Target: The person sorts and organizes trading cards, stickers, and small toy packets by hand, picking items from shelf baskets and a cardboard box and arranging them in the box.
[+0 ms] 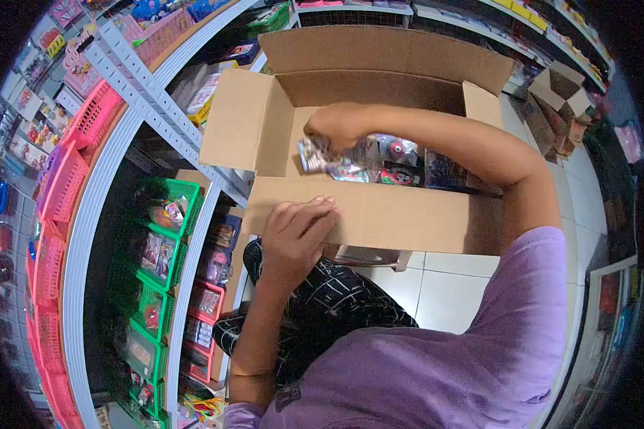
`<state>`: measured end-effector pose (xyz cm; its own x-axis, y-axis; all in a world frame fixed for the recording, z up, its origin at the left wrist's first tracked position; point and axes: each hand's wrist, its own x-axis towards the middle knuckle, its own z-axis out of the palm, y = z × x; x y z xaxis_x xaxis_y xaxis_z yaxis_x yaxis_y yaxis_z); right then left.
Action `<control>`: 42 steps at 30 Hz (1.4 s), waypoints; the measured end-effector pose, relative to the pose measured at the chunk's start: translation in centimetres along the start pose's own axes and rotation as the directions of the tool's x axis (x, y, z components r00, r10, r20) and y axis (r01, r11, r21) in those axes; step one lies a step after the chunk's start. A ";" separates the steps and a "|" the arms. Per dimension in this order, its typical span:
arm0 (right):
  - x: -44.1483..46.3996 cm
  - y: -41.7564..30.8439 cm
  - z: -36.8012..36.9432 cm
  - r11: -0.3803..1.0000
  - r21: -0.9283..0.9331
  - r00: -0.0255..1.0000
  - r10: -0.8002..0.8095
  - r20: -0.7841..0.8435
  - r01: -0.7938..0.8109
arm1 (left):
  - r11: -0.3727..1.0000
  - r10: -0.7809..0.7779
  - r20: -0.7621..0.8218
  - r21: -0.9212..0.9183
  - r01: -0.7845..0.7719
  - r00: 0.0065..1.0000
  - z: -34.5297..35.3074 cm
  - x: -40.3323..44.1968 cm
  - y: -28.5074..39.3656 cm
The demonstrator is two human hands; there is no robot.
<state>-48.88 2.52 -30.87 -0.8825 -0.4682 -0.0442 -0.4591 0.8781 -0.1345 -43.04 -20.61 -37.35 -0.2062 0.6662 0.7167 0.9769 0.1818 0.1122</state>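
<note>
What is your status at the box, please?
Right hand inside cardboard box, gripping shiny packet. Left hand on front flap. No obstruction visible.

From my remote seat I list one carton [401,222], plain tan-brown; one packet [313,156], silvery with dark and pale-blue patches; packed goods [399,175], black with touches of red, green and white. Clothing on my feed: one shirt [408,372], solid purple, and trousers [333,289], black, crossed by thin white lines. Surroundings I log as baskets in green [192,204], baskets in bright pink [68,175], pale grey shelf posts [143,79] and white floor tiles [447,307] with darker joint lines
</note>
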 end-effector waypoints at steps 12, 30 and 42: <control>-3.5 6.4 -3.8 0.682 0.703 0.851 0.478 -0.219 -0.202 | 0.996 -0.011 -0.011 -0.091 0.010 1.000 0.3 1.3 -0.6; -11.4 -11.1 -8.1 0.488 0.826 0.785 0.376 -0.492 0.283 | 0.244 -0.526 0.084 -0.938 0.245 0.846 -4.6 0.7 2.2; -5.1 -21.6 2.1 0.210 0.918 0.862 0.323 -0.391 0.338 | -0.273 -0.554 0.365 -0.929 0.250 0.749 -9.1 -7.5 3.2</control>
<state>-34.24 -14.28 -29.86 -0.9487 -0.0813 0.3056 -0.3009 -0.0645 -0.9515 -37.82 -31.57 -36.11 -0.7156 0.6618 0.2233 -0.2672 -0.5547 0.7880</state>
